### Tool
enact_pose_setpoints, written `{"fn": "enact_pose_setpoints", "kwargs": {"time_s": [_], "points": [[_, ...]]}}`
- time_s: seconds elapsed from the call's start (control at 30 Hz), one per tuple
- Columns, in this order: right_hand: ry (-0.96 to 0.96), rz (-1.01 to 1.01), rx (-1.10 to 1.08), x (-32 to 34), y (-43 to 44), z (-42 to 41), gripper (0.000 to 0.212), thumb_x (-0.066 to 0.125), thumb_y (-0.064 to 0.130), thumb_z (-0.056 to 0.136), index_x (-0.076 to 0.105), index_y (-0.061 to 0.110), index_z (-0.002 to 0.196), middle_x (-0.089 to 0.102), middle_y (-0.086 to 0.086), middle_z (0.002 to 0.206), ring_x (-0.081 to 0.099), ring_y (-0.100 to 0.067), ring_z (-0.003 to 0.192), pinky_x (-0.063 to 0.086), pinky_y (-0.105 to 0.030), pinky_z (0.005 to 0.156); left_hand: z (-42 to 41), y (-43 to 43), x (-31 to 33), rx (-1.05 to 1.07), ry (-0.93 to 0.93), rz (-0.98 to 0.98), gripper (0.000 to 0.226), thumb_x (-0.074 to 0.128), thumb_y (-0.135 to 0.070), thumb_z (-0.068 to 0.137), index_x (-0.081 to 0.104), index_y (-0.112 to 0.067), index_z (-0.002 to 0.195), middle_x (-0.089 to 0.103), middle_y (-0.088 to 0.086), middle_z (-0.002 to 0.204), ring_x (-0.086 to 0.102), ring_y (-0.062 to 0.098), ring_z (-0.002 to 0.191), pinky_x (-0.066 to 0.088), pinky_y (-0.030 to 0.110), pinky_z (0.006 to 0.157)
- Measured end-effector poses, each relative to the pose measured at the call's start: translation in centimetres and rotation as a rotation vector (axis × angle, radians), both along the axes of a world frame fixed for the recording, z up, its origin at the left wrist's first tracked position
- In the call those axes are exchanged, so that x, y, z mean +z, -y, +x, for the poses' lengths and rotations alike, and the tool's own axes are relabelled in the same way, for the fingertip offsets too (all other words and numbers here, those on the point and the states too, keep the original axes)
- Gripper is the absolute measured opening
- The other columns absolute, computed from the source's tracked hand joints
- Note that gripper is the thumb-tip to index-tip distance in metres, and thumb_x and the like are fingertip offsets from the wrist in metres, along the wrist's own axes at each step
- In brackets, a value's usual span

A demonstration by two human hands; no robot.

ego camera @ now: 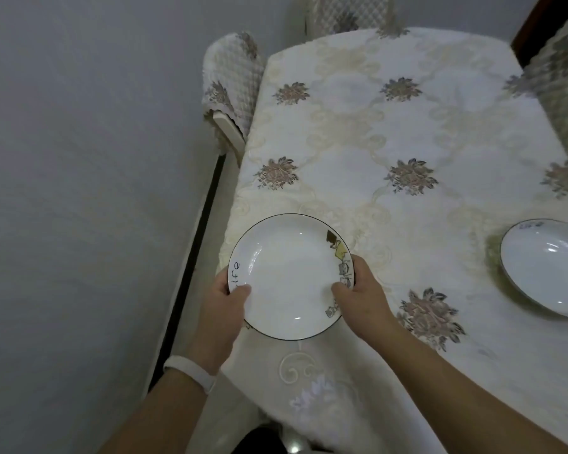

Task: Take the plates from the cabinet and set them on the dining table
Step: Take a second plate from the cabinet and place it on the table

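I hold a white plate (289, 273) with a thin dark rim and small drawings on its edge over the near left corner of the dining table (374, 132). My left hand (225, 299) grips its left edge, thumb on the rim. My right hand (358, 290) grips the right edge the same way. Whether the plate touches the cloth I cannot tell. A second white plate (551, 267) of the same kind lies on the table at the right, partly cut off by the frame edge.
A cream tablecloth with embroidered flowers covers the table. Covered chairs stand at the far left (233, 83), the far end (348, 14) and the right (564, 93). A pale wall (79, 191) runs close along the table's left side.
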State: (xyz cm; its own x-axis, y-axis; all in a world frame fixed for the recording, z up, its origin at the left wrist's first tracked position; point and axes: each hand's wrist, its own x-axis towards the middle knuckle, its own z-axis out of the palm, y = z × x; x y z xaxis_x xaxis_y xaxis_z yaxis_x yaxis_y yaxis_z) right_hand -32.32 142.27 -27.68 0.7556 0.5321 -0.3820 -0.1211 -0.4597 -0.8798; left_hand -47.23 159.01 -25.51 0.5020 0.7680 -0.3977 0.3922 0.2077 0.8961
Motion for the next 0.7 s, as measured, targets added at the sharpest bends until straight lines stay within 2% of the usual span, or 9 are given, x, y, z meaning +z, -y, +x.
{"fn": "enact_pose_setpoints", "kwargs": {"time_s": [0.03, 0.1, 0.2, 0.27, 0.4, 0.5, 0.63, 0.7], "points": [[0.001, -0.011, -0.004, -0.4, -0.2, 0.3, 0.044, 0.047, 0.027, 0.073, 0.044, 0.047, 0.112, 0.062, 0.021, 0.094, 0.057, 0.004, 0.083, 0.044, -0.025, 0.067, 0.5, -0.3, -0.4, -0.008, -0.001, -0.01, 0.04, 0.054, -0.004, 0.085, 0.073, -0.039, 0.092, 0.076, -0.004, 0.09, 0.069, 0.018, 0.079, 0.055, 0.031, 0.059], [0.016, -0.025, -0.005, -1.1, -0.5, 0.9, 0.042, 0.049, 0.024, 0.076, 0.042, 0.046, 0.111, 0.059, 0.022, 0.095, 0.055, 0.006, 0.085, 0.042, -0.024, 0.068, 1.3, -1.1, -1.3, -0.031, -0.003, -0.022, 0.044, 0.054, -0.001, 0.086, 0.073, -0.04, 0.092, 0.077, -0.006, 0.093, 0.071, 0.015, 0.082, 0.054, 0.028, 0.063], [0.041, -0.039, -0.013, -2.0, -1.0, 1.6, 0.041, 0.051, 0.018, 0.08, 0.041, 0.044, 0.111, 0.057, 0.024, 0.095, 0.052, 0.01, 0.087, 0.04, -0.024, 0.068, 2.4, -2.3, -2.6, -0.07, -0.021, -0.053, 0.043, 0.056, -0.004, 0.084, 0.073, -0.042, 0.095, 0.077, -0.007, 0.095, 0.071, 0.017, 0.086, 0.056, 0.033, 0.07], [0.05, -0.057, -0.02, -2.7, -1.5, 1.9, 0.039, 0.049, 0.021, 0.079, 0.04, 0.044, 0.11, 0.057, 0.024, 0.095, 0.053, 0.01, 0.086, 0.04, -0.025, 0.068, 3.1, -3.3, -3.4, -0.096, -0.044, -0.078, 0.038, 0.057, -0.011, 0.079, 0.072, -0.041, 0.096, 0.076, -0.005, 0.092, 0.068, 0.022, 0.08, 0.053, 0.038, 0.07], [0.042, -0.106, -0.038, -4.4, -2.9, 2.6, 0.04, 0.048, 0.026, 0.077, 0.039, 0.044, 0.111, 0.059, 0.021, 0.095, 0.057, -0.001, 0.087, 0.043, -0.029, 0.071, 4.2, -5.4, -4.8, -0.177, -0.059, -0.082, 0.041, 0.057, -0.013, 0.077, 0.071, -0.046, 0.098, 0.076, -0.008, 0.097, 0.071, 0.017, 0.088, 0.057, 0.034, 0.073], [0.044, -0.154, -0.023, -5.8, -4.0, 3.2, 0.043, 0.049, 0.024, 0.081, 0.04, 0.039, 0.12, 0.058, 0.019, 0.095, 0.057, -0.011, 0.089, 0.043, -0.03, 0.073, 4.9, -6.7, -6.0, -0.194, -0.08, -0.07, 0.045, 0.057, -0.008, 0.082, 0.07, -0.049, 0.096, 0.076, -0.012, 0.098, 0.071, 0.013, 0.091, 0.057, 0.029, 0.071], [0.056, -0.215, -0.017, -7.6, -5.6, 4.0, 0.046, 0.049, 0.023, 0.082, 0.04, 0.028, 0.127, 0.053, 0.022, 0.092, 0.055, -0.013, 0.088, 0.04, -0.029, 0.072, 5.8, -8.1, -8.1, -0.196, -0.14, -0.043, 0.044, 0.056, -0.004, 0.085, 0.067, -0.045, 0.095, 0.074, -0.01, 0.098, 0.069, 0.017, 0.095, 0.057, 0.041, 0.083], [0.056, -0.238, -0.019, -8.4, -6.2, 4.4, 0.044, 0.048, 0.024, 0.081, 0.041, 0.028, 0.125, 0.052, 0.024, 0.091, 0.056, -0.013, 0.087, 0.041, -0.03, 0.071, 6.3, -8.6, -8.9, -0.209, -0.161, -0.032, 0.046, 0.057, -0.004, 0.086, 0.066, -0.048, 0.093, 0.073, -0.014, 0.097, 0.068, 0.013, 0.094, 0.057, 0.037, 0.081]]}}
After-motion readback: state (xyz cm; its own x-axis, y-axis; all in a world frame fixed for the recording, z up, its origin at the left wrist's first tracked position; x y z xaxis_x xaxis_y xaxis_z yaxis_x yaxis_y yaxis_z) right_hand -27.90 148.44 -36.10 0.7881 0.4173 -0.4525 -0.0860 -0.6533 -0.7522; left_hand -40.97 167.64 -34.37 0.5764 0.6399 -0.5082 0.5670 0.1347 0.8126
